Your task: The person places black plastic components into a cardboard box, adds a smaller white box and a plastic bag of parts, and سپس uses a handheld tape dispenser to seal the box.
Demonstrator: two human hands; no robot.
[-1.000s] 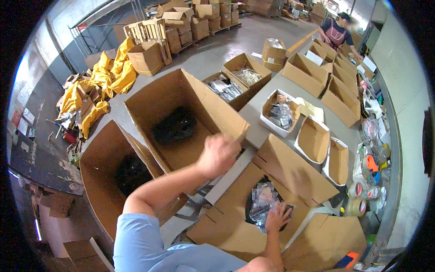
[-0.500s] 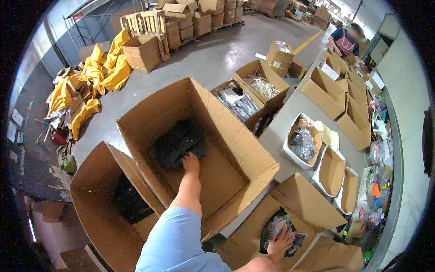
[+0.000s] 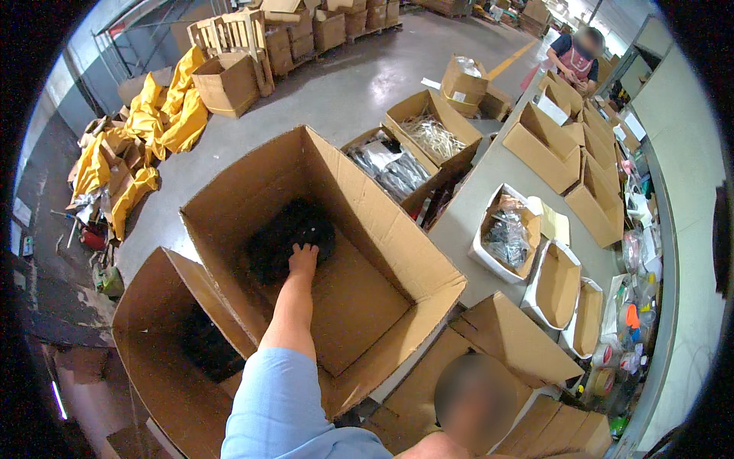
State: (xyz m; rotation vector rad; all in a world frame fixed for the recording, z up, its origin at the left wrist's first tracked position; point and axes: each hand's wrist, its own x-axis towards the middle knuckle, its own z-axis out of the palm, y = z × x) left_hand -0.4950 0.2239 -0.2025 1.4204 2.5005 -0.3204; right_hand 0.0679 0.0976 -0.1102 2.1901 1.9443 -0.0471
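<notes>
My left hand [image 3: 303, 258] reaches deep into a large open cardboard box [image 3: 375, 210]. Its fingers lie slightly apart on the near edge of a black bundle [image 3: 284, 239] that looks soft. At the lower right, my right hand [image 3: 468, 417] is over an opened carton [image 3: 409, 389] with its flaps folded out. A blur covers that hand and whatever lies under it, so its fingers cannot be made out. Left of the large box stands a second open cardboard box [image 3: 149, 329], with a dark bundle [image 3: 210, 344] inside.
White-rimmed trays [image 3: 552, 283] stand on the grey table [image 3: 489, 172], one holding clear plastic packets [image 3: 506, 237]. Cartons [image 3: 543, 145] line its far part, where a co-worker [image 3: 575, 61] stands. Beyond the large box are a carton of pale strands [image 3: 432, 138] and yellow sheeting [image 3: 180, 115].
The view has shifted slightly. In the large box, my left hand's fingers show more plainly on the black bundle. My right hand, earlier spread over a dark plastic-wrapped bundle, is now blurred.
</notes>
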